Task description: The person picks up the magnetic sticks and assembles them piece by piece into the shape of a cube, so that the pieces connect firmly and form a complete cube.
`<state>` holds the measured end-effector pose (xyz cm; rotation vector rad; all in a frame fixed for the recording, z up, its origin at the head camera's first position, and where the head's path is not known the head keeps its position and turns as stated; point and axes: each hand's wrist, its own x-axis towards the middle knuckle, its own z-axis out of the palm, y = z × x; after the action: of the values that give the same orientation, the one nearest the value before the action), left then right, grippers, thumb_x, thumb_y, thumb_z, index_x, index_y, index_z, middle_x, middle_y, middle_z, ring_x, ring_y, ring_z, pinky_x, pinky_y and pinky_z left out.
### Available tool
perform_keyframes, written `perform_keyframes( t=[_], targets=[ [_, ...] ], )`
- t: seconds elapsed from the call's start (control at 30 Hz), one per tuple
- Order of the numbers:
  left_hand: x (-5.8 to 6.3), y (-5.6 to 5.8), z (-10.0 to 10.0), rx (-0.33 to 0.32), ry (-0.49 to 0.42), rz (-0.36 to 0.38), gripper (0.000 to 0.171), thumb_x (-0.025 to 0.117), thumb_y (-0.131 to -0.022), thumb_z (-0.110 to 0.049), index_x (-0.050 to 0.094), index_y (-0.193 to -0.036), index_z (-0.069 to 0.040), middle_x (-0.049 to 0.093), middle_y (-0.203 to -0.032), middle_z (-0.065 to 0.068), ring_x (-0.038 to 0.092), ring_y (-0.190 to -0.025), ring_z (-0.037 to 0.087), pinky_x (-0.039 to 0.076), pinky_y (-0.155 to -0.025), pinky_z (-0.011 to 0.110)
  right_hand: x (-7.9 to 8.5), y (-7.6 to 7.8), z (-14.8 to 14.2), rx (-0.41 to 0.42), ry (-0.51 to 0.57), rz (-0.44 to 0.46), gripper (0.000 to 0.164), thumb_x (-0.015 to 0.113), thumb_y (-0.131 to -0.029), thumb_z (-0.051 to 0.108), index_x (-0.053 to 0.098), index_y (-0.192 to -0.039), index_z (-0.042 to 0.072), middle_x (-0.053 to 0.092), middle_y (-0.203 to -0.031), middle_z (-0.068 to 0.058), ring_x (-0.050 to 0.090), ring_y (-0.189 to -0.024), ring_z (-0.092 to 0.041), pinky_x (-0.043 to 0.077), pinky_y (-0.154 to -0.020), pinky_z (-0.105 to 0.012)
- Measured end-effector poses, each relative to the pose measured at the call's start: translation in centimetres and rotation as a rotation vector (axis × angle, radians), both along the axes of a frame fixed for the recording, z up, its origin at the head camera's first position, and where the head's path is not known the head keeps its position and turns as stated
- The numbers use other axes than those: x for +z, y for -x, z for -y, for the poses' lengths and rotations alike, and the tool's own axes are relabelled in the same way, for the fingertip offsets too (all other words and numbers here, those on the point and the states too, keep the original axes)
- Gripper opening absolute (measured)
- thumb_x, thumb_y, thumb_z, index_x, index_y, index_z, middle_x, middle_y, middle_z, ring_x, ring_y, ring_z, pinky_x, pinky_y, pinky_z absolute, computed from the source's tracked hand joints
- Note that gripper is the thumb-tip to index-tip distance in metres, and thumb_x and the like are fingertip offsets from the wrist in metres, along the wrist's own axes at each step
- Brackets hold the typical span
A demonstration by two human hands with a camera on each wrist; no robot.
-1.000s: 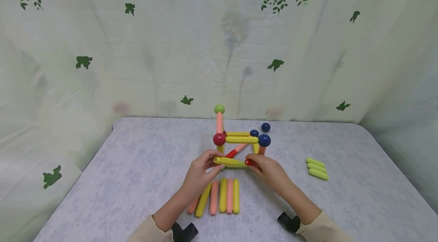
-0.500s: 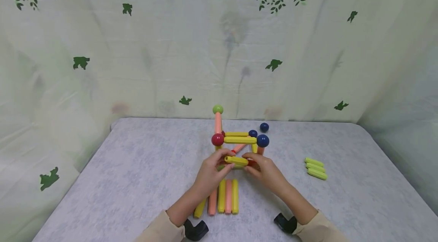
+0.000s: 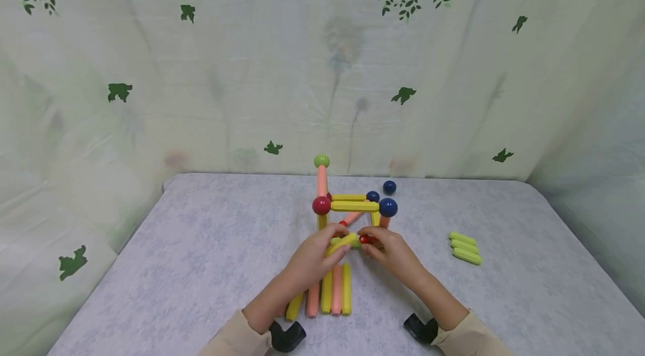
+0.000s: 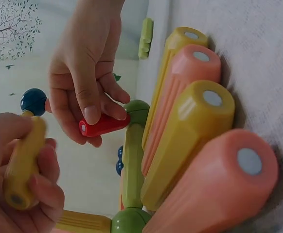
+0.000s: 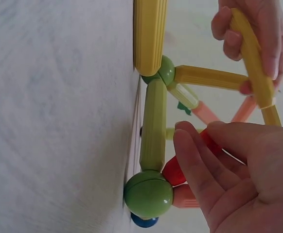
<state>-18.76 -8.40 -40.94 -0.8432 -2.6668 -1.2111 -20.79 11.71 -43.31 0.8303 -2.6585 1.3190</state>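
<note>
My left hand (image 3: 316,251) holds a yellow magnetic rod (image 4: 25,165) between thumb and fingers, tilted in the air in front of a ball-and-rod frame. My right hand (image 3: 394,248) pinches a short red magnetic rod (image 4: 101,127), one end of which meets a green ball (image 5: 149,195) at the frame's low front corner. From that ball a light green rod (image 5: 153,124) runs to another green ball (image 4: 131,221). Higher up, a yellow rod (image 3: 355,206) joins a red ball (image 3: 321,205) and a blue ball (image 3: 388,207). A pink rod (image 3: 322,180) rises to a green top ball (image 3: 321,161).
Pink and yellow rods lie in a row before the frame, among them a pink rod (image 3: 336,290) and a yellow rod (image 3: 346,290). Several short light green rods (image 3: 466,248) lie to the right. A loose blue ball (image 3: 389,187) sits behind the frame on the grey table (image 3: 227,210).
My left hand has moved right, nearer my right hand. Its yellow rod has turned from nearly level to slanting, with its right end higher. The right hand stays at the red rod.
</note>
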Motion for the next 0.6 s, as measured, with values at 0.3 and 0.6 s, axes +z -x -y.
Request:
perform_keyframes(
  t=[0.3, 0.6],
  targets=[
    [0.3, 0.6, -1.1, 0.060, 0.026, 0.045, 0.023, 0.066, -0.083, -0.020, 0.064, -0.104, -0.012, 0.060, -0.097, -0.003, 0.054, -0.087, 0.011, 0.046, -0.078, 0.024, -0.1, 0.0, 0.0, 0.030, 0.009, -0.050, 0.033, 0.066, -0.080, 0.002, 0.058, -0.112, 0.006, 0.060, -0.105, -0.005, 0.061, -0.083, -0.014, 0.049, -0.071, -0.023],
    [0.5, 0.8, -1.2, 0.032, -0.055, 0.045, 0.026, 0.069, -0.080, -0.021, 0.061, -0.103, -0.012, 0.059, -0.101, -0.001, 0.053, -0.090, 0.013, 0.047, -0.076, 0.023, 0.0, 0.0, 0.0, 0.068, 0.037, -0.065, 0.032, 0.065, -0.081, 0.009, 0.060, -0.113, 0.006, 0.062, -0.106, -0.004, 0.061, -0.085, -0.012, 0.049, -0.072, -0.022]
  ],
)
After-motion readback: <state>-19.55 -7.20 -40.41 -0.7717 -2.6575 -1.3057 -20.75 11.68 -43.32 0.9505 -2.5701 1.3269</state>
